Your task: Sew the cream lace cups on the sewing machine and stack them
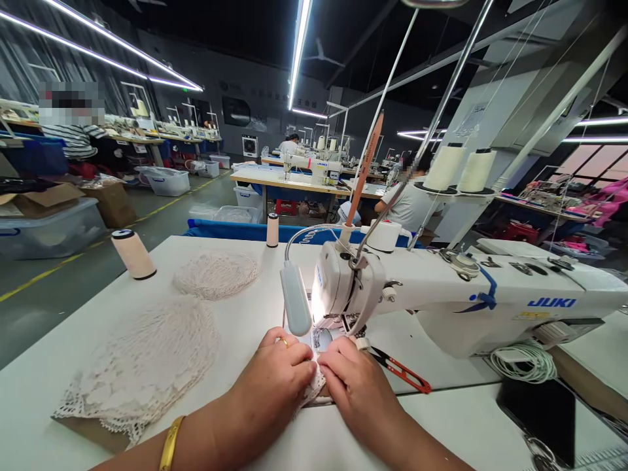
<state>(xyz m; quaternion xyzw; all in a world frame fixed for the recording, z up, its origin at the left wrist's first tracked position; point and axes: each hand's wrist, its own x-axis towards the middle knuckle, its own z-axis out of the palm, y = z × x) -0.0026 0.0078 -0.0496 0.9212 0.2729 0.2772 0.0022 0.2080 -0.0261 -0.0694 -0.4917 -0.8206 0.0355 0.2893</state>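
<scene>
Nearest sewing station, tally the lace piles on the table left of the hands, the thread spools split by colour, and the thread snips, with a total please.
Lace piles: 2
Peach spools: 2
Cream spools: 2
Orange-handled snips: 1
Total: 7

Lace [318, 379] matt, rough cloth; sewing machine [432, 291] glossy; bangle [170, 446] polished metal.
</scene>
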